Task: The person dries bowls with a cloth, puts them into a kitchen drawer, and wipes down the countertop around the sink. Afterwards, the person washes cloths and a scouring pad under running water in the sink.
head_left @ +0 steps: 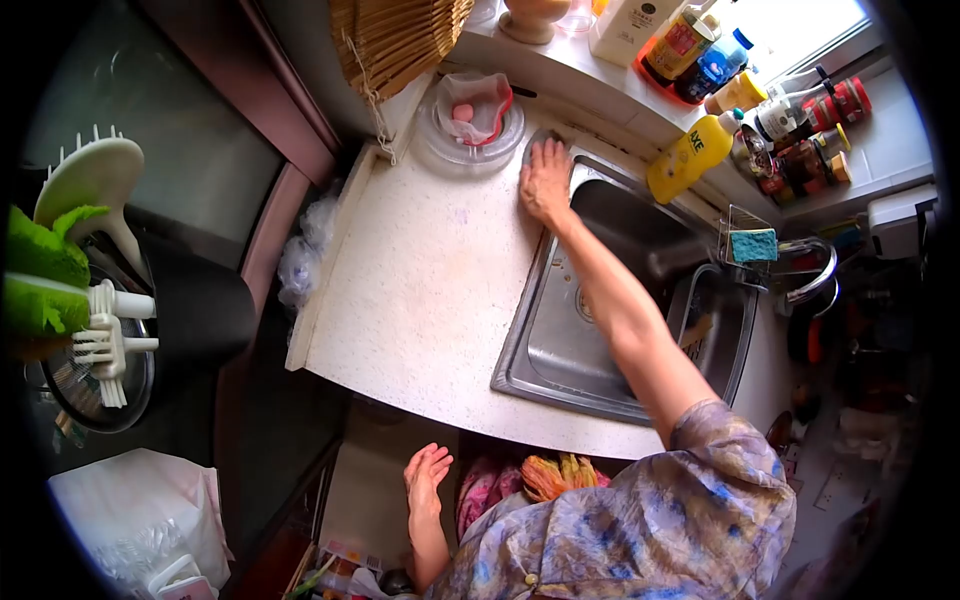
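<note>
My right hand (547, 182) reaches across the counter to its back edge, beside the sink's far left corner. Its fingers press down on a small grey cloth-like pad (530, 150), mostly hidden beneath them. My left hand (425, 474) hangs in front of the counter's front edge, holding nothing, with its fingers loosely extended. The white speckled countertop (420, 270) lies left of the stainless steel sink (545, 345). Left of my right hand, a round clear plastic lid or dish (450, 150) carries a translucent bag with a red edge (490, 95) and a small pink item.
A yellow detergent bottle (690, 158) stands behind the sink, near a teal sponge (753, 246) in a wire rack and the faucet (815, 270). Several bottles and jars line the windowsill. A dark container with white utensils (95, 185) and a white bag (140, 510) are at left.
</note>
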`<act>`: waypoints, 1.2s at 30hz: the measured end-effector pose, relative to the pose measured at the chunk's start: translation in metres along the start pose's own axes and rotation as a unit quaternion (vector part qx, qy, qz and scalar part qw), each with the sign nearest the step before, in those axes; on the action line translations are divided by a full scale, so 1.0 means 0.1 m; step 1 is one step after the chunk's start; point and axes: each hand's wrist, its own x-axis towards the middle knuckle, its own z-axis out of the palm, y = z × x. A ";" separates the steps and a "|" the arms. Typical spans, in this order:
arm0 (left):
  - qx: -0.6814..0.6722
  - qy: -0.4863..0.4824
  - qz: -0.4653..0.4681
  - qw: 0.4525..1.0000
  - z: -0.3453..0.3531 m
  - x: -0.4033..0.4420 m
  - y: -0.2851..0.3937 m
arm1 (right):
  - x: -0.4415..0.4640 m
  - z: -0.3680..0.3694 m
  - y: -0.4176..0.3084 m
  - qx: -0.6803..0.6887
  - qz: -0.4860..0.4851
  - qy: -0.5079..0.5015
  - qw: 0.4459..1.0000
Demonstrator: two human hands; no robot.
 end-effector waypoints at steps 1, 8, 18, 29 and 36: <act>0.000 -0.002 0.002 1.000 0.01 0.03 -0.01 | -0.07 0.21 -0.08 0.020 -0.019 0.043 0.999; 0.026 -0.036 0.005 0.999 0.24 0.12 0.15 | -1.49 -0.40 -1.54 0.256 -0.325 -0.137 0.900; 0.030 -0.019 0.023 0.999 0.12 0.14 0.18 | -1.12 -0.67 -0.65 0.403 -0.163 -0.108 0.894; 0.002 -0.014 0.017 1.000 0.02 0.05 0.17 | -0.32 -0.50 -0.02 0.021 -0.217 -0.135 0.967; -0.044 0.038 0.023 0.998 -0.27 -0.04 -0.06 | -0.69 -0.25 -1.49 0.139 -0.065 -0.112 0.982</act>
